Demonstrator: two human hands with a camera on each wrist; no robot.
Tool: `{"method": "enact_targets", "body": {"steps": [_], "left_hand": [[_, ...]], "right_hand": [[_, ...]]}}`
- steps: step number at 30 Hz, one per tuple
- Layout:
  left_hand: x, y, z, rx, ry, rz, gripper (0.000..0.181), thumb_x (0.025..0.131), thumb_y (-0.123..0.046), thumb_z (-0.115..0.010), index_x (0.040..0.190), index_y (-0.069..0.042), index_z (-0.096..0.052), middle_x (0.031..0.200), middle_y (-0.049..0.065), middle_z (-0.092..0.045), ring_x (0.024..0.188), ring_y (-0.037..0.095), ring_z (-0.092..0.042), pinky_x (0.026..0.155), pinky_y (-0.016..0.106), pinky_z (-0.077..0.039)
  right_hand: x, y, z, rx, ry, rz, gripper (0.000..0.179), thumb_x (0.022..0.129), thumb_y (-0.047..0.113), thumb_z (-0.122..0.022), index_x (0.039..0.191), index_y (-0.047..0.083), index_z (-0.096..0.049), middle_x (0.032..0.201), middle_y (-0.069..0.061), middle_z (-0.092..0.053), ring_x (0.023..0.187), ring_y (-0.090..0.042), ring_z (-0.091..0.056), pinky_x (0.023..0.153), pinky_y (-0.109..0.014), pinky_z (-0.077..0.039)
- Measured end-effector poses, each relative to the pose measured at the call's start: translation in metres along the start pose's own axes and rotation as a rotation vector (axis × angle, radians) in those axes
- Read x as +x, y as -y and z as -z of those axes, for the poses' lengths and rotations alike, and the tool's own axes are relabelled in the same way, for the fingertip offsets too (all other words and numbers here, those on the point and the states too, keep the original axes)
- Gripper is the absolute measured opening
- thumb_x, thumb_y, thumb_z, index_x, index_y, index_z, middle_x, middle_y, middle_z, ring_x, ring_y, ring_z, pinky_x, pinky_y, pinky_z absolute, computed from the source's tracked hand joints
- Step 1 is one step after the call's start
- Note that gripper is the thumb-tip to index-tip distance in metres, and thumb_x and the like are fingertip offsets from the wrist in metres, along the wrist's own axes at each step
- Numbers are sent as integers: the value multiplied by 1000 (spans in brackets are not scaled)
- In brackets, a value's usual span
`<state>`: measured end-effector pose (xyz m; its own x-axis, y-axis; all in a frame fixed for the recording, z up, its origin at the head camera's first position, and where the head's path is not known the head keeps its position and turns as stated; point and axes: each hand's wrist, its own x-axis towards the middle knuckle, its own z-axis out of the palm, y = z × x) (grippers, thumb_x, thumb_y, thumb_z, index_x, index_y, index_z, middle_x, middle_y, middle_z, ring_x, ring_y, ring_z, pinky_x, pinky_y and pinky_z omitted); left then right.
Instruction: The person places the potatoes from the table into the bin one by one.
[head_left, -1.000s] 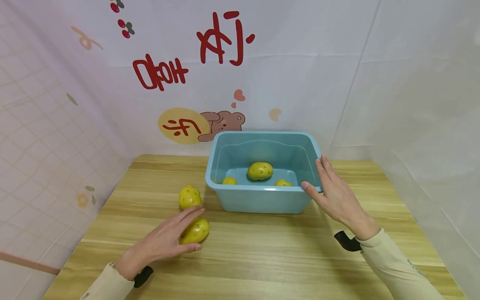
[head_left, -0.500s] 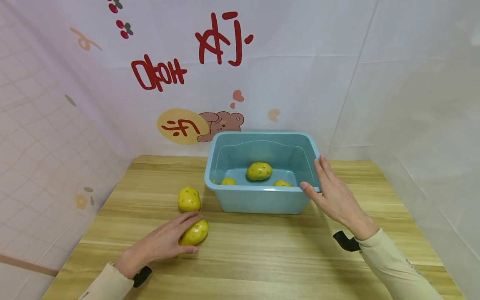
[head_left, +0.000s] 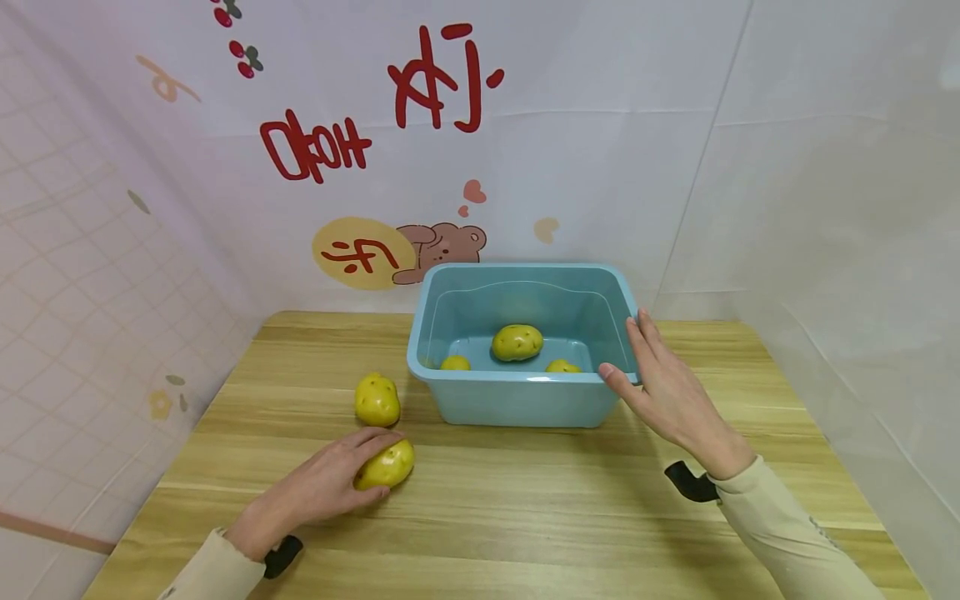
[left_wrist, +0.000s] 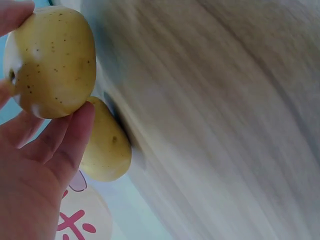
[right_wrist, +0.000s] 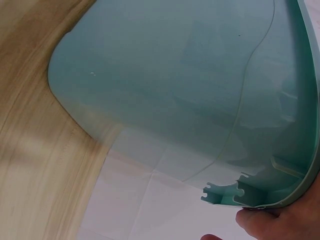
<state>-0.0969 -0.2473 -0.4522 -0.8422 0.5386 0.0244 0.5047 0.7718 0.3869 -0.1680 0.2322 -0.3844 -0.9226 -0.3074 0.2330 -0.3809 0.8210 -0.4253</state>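
In the head view my left hand (head_left: pixel 318 481) grips a yellow potato (head_left: pixel 390 465) on the table, left of a light blue bin (head_left: pixel 525 404). The left wrist view shows the potato (left_wrist: pixel 55 62) held between the thumb and the fingertips. Just behind it lies a second potato (head_left: pixel 377 400), untouched. My right hand (head_left: pixel 678 400) rests on the bin's right front corner, fingers straight along the side and thumb on the rim. In the right wrist view that hand (right_wrist: pixel 287 220) touches the bin's rim at the lower right. Inside the bin sits a whole potato (head_left: pixel 517 342).
Two more potatoes, one at the bin's left (head_left: pixel 455 363) and one nearer the right (head_left: pixel 562 367), are partly hidden by its front wall. Everything stands on a wood-grain table (head_left: pixel 510 533). Printed white cloth (head_left: pixel 585 150) hangs behind and at both sides.
The left hand's fingers and thumb have closed in around the front potato. The right hand stays on the bin's corner. The whole view has drifted slightly.
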Motion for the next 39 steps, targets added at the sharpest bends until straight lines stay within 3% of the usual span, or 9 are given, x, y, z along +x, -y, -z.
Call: {"method": "enact_targets", "body": {"steps": [10, 14, 23, 30, 39], "left_hand": [[-2, -12, 5, 31, -119, -7, 70, 88, -30, -82, 151, -20, -54, 145, 8, -56, 124, 29, -60, 98, 53, -54], [-1, -18, 9, 18, -163, -14, 70, 86, -30, -83, 149, -17, -56, 144, 6, -57, 123, 27, -60, 97, 53, -54], [1, -34, 21, 16, -261, -83, 72, 84, -31, -85, 149, -23, -55, 144, -1, -56, 123, 21, -59, 95, 48, -57], [6, -48, 32, 21, -332, -135, 79, 81, -25, -87, 151, -20, -53, 143, 3, -56, 119, 24, -60, 92, 49, -58], [11, -68, 44, -16, -402, -201, 81, 79, -22, -86, 152, -19, -52, 147, 1, -54, 124, 24, -58, 95, 50, -57]], "right_hand": [[0, -1, -1, -2, -4, 2, 87, 106, 51, -52, 164, -2, -14, 173, -14, -1, 157, -40, -12, 118, -66, -25], [0, -1, -1, -1, -5, 1, 87, 106, 51, -52, 164, -2, -14, 173, -14, -1, 157, -41, -13, 118, -66, -25], [-1, 1, 0, 1, -4, 4, 87, 106, 52, -50, 163, -3, -14, 172, -16, -3, 156, -43, -14, 117, -67, -26], [0, 1, 0, 1, -2, -8, 88, 106, 52, -50, 163, -4, -14, 172, -18, -4, 156, -43, -14, 117, -67, -24], [-1, 1, -1, 0, -6, -8, 87, 106, 52, -50, 162, -5, -16, 172, -18, -5, 156, -43, -14, 117, -66, -25]]}}
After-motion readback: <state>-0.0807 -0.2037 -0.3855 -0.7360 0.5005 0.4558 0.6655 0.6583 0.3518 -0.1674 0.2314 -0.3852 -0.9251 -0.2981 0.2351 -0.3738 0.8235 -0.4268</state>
